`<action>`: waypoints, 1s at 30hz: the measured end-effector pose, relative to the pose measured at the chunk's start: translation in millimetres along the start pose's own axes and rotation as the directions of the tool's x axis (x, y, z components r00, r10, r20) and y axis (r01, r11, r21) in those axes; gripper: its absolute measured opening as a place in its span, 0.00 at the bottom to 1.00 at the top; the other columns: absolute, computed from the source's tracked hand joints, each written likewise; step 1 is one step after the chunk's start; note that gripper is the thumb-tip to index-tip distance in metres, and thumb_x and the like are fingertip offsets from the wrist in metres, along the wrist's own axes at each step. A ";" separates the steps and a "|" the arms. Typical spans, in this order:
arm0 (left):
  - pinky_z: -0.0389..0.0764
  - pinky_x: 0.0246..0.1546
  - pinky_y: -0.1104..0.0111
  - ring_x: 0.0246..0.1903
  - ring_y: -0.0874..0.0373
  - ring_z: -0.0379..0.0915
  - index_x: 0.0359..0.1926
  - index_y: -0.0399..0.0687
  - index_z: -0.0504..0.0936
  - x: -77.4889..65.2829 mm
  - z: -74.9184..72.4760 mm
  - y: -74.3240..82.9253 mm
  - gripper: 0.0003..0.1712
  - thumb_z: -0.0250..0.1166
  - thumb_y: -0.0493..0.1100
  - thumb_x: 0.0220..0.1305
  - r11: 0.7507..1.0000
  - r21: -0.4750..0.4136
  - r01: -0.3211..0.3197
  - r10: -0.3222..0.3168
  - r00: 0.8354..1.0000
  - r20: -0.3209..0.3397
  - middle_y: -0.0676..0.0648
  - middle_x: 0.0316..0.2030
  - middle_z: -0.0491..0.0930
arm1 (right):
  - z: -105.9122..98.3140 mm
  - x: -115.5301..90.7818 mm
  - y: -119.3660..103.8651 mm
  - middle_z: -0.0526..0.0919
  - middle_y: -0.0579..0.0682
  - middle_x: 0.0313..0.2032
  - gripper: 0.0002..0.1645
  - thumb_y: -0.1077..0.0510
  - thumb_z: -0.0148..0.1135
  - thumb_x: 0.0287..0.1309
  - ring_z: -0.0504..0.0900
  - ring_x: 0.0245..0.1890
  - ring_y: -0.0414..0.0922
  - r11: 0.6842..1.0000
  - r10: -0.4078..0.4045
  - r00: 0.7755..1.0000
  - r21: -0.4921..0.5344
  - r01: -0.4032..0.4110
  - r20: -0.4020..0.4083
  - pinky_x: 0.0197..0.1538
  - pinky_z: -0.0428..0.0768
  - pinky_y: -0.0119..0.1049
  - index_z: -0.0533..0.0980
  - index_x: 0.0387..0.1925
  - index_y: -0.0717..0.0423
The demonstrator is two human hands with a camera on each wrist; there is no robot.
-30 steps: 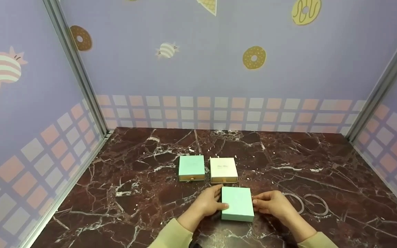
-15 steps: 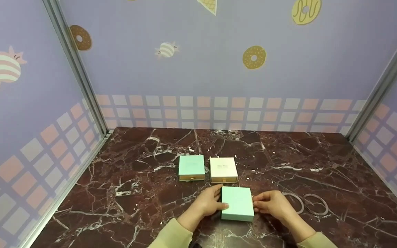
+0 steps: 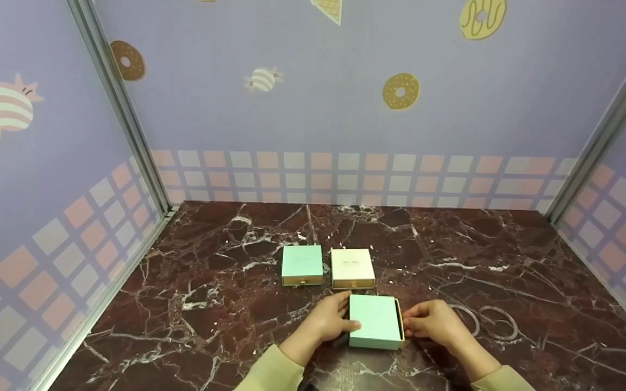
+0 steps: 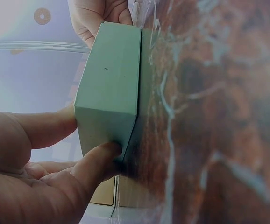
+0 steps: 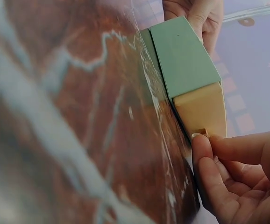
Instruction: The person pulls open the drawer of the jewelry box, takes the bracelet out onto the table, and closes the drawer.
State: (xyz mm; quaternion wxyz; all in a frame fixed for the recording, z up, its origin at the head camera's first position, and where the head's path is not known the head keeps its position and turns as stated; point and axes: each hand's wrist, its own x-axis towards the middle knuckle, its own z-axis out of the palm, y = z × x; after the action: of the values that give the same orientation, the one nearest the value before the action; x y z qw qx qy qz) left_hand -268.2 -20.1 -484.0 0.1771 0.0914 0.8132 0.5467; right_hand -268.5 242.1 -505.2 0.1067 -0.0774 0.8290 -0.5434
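Note:
A mint-green drawer box (image 3: 375, 320) lies on the dark marbled table between both hands. My left hand (image 3: 328, 317) grips its left side, thumb on the top face and fingers along the side. On the opposite side, my right hand (image 3: 431, 321) pinches the small tab (image 5: 203, 131) of the gold-coloured drawer (image 5: 200, 108). In the head view a narrow strip of the drawer sticks out of the sleeve, with a dark gap beside it. What the drawer holds is hidden.
Beyond the hands stand another mint-green drawer box (image 3: 302, 262) and a cream drawer box (image 3: 352, 265), side by side, drawer fronts facing me. Two thin rings lie right of my right hand: a nearer ring (image 3: 475, 321) partly behind it, and a farther ring (image 3: 514, 327).
The drawer has slid slightly out to the right, and a dark gap has appeared at the box's right edge. My right hand has shifted a little right; my left hand has stayed still.

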 end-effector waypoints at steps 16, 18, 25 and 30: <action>0.75 0.72 0.50 0.74 0.32 0.60 0.77 0.31 0.59 -0.1 0.5 -0.1 0.45 0.70 0.29 0.63 1.000 -0.020 0.000 0.000 1.000 0.000 0.26 0.76 0.58 | -10.7 -1.6 -3.0 0.89 0.60 0.27 0.08 0.69 0.68 0.58 0.85 0.22 0.38 0.992 -0.027 1.000 -0.125 0.028 0.008 0.26 0.84 0.26 0.84 0.34 0.76; 0.74 0.72 0.49 0.74 0.32 0.60 0.77 0.31 0.59 0.1 0.5 0.0 0.45 0.70 0.29 0.63 1.000 -0.017 -0.002 0.002 1.000 -0.002 0.26 0.75 0.59 | -12.6 -1.7 -2.9 0.89 0.61 0.27 0.08 0.69 0.68 0.58 0.85 0.22 0.38 0.989 -0.033 0.999 -0.141 0.034 0.008 0.25 0.83 0.26 0.84 0.33 0.76; 0.74 0.72 0.48 0.74 0.32 0.60 0.77 0.31 0.59 0.2 0.6 -0.2 0.45 0.71 0.29 0.62 1.000 -0.007 -0.006 0.006 1.000 -0.007 0.26 0.75 0.59 | -16.8 -2.1 -3.1 0.88 0.58 0.23 0.07 0.69 0.68 0.55 0.82 0.19 0.37 0.985 -0.027 1.000 -0.173 0.028 0.009 0.22 0.80 0.25 0.85 0.32 0.74; 0.74 0.72 0.48 0.74 0.31 0.60 0.77 0.31 0.59 0.0 0.7 -0.2 0.45 0.70 0.28 0.63 1.000 -0.018 -0.007 0.007 1.000 -0.002 0.26 0.75 0.58 | -19.2 -3.2 -3.6 0.88 0.56 0.22 0.07 0.68 0.68 0.55 0.81 0.19 0.36 0.980 -0.003 1.000 -0.197 0.003 0.002 0.22 0.79 0.25 0.85 0.32 0.73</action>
State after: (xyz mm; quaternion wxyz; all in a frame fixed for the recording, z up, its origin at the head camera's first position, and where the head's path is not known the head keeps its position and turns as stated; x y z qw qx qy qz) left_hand -268.0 -19.6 -484.5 0.1752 0.0919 0.8082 0.5547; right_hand -270.4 258.4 -494.3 0.0984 -0.0893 0.8786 -0.4587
